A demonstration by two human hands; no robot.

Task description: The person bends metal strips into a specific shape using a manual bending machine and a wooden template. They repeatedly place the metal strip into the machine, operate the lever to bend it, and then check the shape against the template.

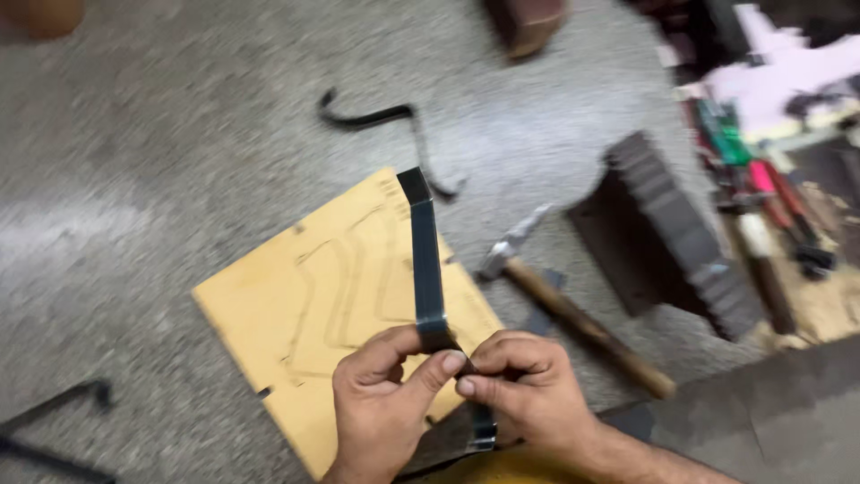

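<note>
Dark metal strip (pixel 425 260), thin and bent at the top, stands up between both hands. Left hand (pixel 381 408) pinches its low part with thumb and finger, and right hand (pixel 528 394) pinches it just beside, so it stays steady. Under it lies a yellow board (pixel 305 305) with cut lines. A hammer (pixel 573 314) rests near on the grey floor (pixel 179 134), easy to reach.
</note>
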